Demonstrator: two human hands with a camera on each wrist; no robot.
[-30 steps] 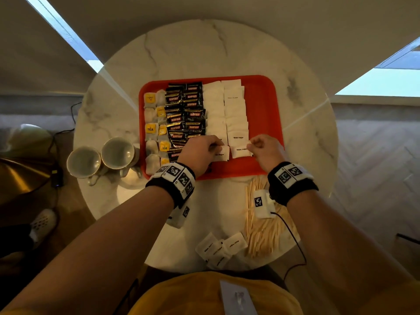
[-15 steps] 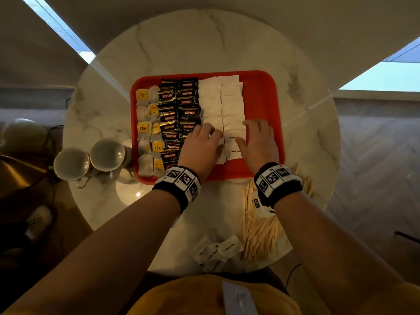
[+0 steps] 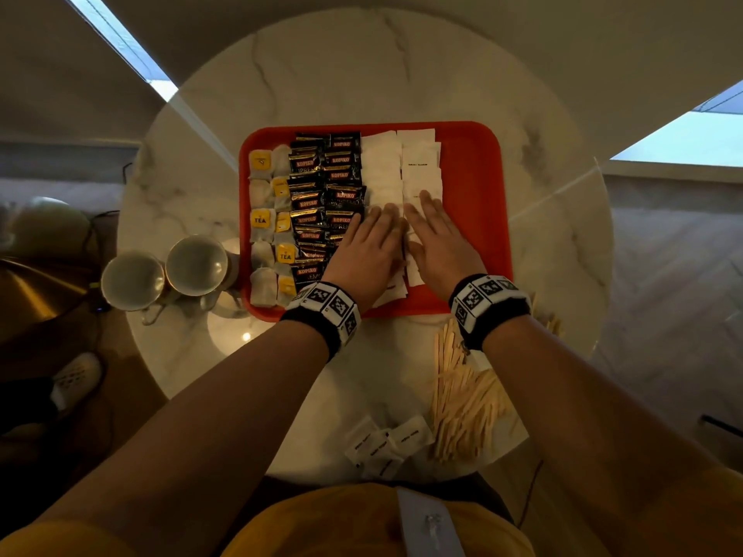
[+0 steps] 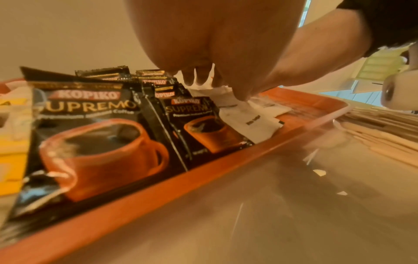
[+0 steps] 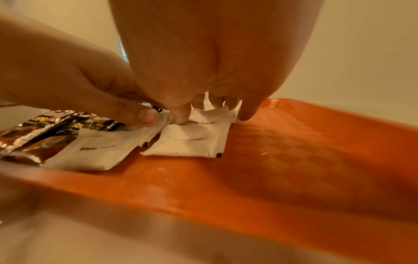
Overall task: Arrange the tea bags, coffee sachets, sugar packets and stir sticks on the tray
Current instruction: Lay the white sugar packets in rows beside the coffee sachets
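The left hand (image 3: 370, 251) is lying flat, fingers straight and together, pressing on the near end of the left of two columns of white sugar packets (image 3: 382, 170); it is gripping nothing. The right hand (image 3: 440, 239) is lying likewise flat beside it, fingers extended, pressing the right column; its thumb is bearing on a packet in the right wrist view. Both columns are sitting mid-way across the red tray (image 3: 474, 219), their overlapped packets too merged to count. Left of them two columns of black coffee sachets (image 3: 321, 182) are lying overlapped, number uncertain, and two columns of tea bags (image 3: 267, 223), about ten, are filling the tray's left edge. Off the tray, on the round marble table (image 3: 362, 74), roughly four loose sugar packets (image 3: 386, 444) are lying near the person, just beside a heap of wooden stir sticks (image 3: 466, 412), uncountable. Two cups (image 3: 165, 275) are standing left of the tray.
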